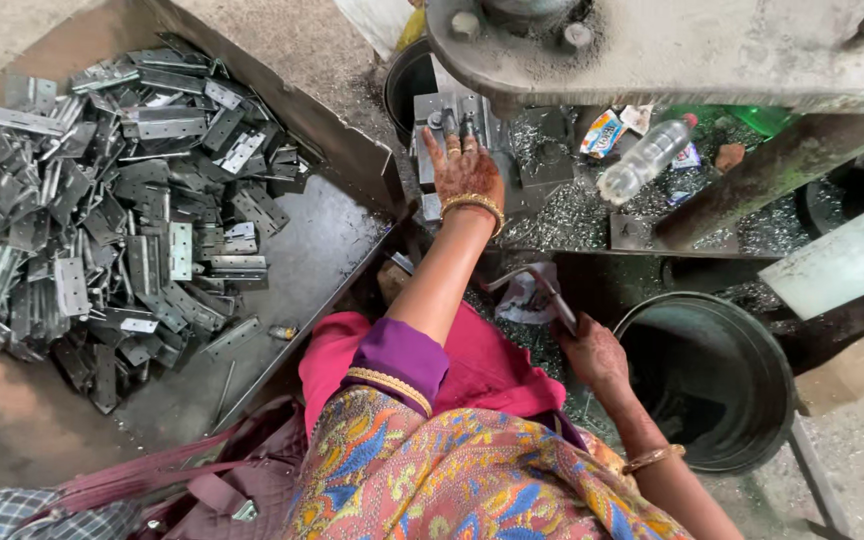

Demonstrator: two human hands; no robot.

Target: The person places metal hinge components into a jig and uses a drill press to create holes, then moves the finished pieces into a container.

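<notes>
The left hand [467,170] lies flat, grip released, on the press die [452,125]. The right hand [592,350], near the bucket [752,340], grasps a lever [552,295]; hinges [112,200] lie far left

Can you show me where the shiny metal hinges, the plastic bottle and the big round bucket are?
Heap of grey metal hinges [102,210]: head view, middle of heap.
Clear plastic bottle [644,160]: head view, its body.
Round dark metal bucket [782,400]: head view, right rim.

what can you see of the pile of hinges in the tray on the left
The hinges are flat grey metal leaves with screw holes, most folded shut, a few lying open. They lie jumbled in a loose heap, pointing every way, filling the upper left of a shallow, worn metal tray. A few strays sit apart near the tray's bare lower right. No hand touches them; the left hand rests at the press beyond the tray's edge.
</notes>
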